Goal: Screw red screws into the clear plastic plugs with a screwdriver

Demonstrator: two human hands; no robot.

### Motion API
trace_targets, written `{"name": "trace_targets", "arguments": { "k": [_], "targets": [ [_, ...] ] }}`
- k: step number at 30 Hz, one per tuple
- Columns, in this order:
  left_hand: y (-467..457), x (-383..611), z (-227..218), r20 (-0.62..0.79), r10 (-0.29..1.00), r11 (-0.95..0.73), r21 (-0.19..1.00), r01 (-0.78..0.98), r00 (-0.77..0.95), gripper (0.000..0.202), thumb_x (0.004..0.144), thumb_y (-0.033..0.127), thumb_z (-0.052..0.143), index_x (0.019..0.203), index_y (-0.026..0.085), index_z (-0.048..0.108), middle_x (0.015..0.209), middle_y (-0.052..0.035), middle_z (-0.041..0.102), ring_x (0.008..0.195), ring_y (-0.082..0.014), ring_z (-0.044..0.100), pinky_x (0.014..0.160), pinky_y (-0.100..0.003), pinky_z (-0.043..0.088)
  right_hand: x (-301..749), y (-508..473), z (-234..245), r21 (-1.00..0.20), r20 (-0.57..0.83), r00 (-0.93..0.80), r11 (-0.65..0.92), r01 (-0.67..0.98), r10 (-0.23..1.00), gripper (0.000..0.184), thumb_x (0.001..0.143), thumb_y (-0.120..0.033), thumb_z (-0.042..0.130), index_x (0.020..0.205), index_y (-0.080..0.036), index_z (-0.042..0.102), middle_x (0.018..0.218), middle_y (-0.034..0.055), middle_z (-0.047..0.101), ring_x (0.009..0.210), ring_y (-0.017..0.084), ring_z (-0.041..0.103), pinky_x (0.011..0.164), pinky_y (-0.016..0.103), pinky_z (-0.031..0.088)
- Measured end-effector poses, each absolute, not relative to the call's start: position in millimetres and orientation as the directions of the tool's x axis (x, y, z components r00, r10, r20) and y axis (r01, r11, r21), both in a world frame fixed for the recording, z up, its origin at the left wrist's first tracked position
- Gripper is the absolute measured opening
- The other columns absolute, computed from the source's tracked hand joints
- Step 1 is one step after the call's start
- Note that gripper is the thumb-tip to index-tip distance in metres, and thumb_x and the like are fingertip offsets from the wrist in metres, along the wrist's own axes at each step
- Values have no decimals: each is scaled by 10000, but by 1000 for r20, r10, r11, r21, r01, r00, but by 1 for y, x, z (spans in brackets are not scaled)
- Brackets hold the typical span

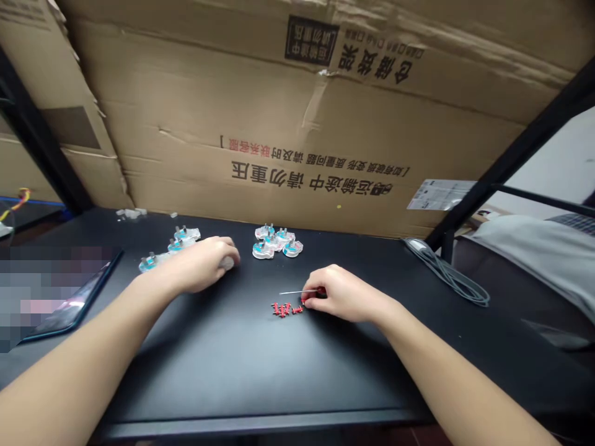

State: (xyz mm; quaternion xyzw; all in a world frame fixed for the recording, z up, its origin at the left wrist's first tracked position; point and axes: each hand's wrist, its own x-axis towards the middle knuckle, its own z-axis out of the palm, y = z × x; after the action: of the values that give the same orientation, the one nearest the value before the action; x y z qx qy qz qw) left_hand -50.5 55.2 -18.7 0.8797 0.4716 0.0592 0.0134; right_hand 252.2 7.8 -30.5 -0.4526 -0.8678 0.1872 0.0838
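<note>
My left hand [207, 263] is curled closed around a pale, rounded piece [226, 263], which my fingers partly cover. Just beyond and left of that hand are several clear plugs with blue insides [186, 234], their metal prongs pointing up. My right hand [332, 294] is closed on a thin screwdriver [294, 292] whose metal shaft points left; its handle is mostly hidden in the palm. The fingertips of this hand touch down beside several small red parts with metal ends [281, 310] on the black table [260, 371].
A second cluster of clear plugs [274, 240] lies at the back middle. Small whitish bits [131, 214] sit at the back left. A tablet-like device [88, 303] is at the left, a coiled grey cable [449, 272] at the right. Cardboard [260, 111] walls the back.
</note>
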Motion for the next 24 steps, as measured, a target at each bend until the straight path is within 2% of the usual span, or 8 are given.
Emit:
{"name": "trace_targets", "arguments": {
  "k": [4, 7, 10, 12, 14, 17, 22, 24],
  "targets": [
    [50, -43, -19, 87, 807, -590, 106, 800, 584, 508, 727, 150, 525, 1213, 231, 649, 1345, -94, 593, 1215, -292, 573, 1015, -396, 468, 253, 8, -31, -380, 0, -597, 552, 742, 802, 103, 811, -214, 648, 851, -200, 741, 835, 23, 733, 722, 149, 611, 653, 252, 412],
    [53, -46, -22, 19, 820, -570, 126, 812, 572, 600, 763, 153, 514, 1362, 178, 550, 1408, -125, 567, 1277, -302, 547, 1066, -408, 438, 254, 10, -31, -442, 46, -587, 543, 714, 808, 175, 905, -293, 579, 885, -196, 723, 827, 27, 726, 722, 148, 616, 665, 247, 420],
    [55, -47, -22, -19, 813, -574, 140, 807, 582, 476, 818, 186, 505, 1279, 160, 623, 1314, -129, 640, 1199, -303, 613, 1028, -399, 466, 254, 13, -31, -479, 104, -558, 533, 697, 824, 316, 999, -318, 429, 975, -200, 721, 893, 39, 743, 784, 155, 642, 724, 251, 424],
    [54, -45, -19, -10, 808, -581, 148, 800, 589, 386, 866, 283, 518, 1207, 171, 661, 1272, -121, 660, 1151, -303, 637, 987, -395, 487, 253, 13, -31, -459, 142, -540, 538, 707, 830, 329, 1011, -336, 410, 1024, -214, 716, 901, 29, 743, 780, 153, 636, 725, 250, 408],
    [50, -39, -16, 46, 804, -589, 200, 783, 593, 383, 886, 395, 547, 1189, 190, 661, 1248, -101, 675, 1112, -289, 649, 947, -378, 501, 250, 11, -31, -426, 195, -526, 555, 715, 828, 344, 1013, -353, 405, 946, -211, 712, 795, 7, 707, 687, 133, 581, 675, 244, 373],
    [43, -30, -11, 174, 783, -615, 358, 703, 597, 423, 850, 484, 627, 1181, 224, 669, 1188, -57, 716, 1041, -255, 669, 892, -338, 515, 244, 6, -29, -399, 288, -493, 570, 718, 821, 428, 1013, -371, 385, 716, -183, 630, 600, -20, 554, 554, 106, 437, 600, 243, 308],
    [35, -20, -9, 331, 803, -589, 572, 571, 496, 404, 766, 496, 732, 1069, 229, 736, 1071, -34, 766, 982, -250, 695, 893, -327, 521, 244, 2, -22, -256, 278, -382, 451, 855, 882, 443, 952, -381, 488, 558, -179, 498, 528, -21, 460, 519, 105, 342, 573, 274, 226],
    [34, -18, -9, 353, 843, -531, 658, 534, 405, 406, 757, 492, 746, 1053, 213, 735, 1056, -43, 769, 972, -258, 702, 900, -337, 526, 250, 3, -19, -276, 282, -350, 425, 862, 893, 451, 959, -378, 469, 555, -180, 471, 529, -23, 446, 522, 106, 335, 568, 273, 223]
  ]
}}
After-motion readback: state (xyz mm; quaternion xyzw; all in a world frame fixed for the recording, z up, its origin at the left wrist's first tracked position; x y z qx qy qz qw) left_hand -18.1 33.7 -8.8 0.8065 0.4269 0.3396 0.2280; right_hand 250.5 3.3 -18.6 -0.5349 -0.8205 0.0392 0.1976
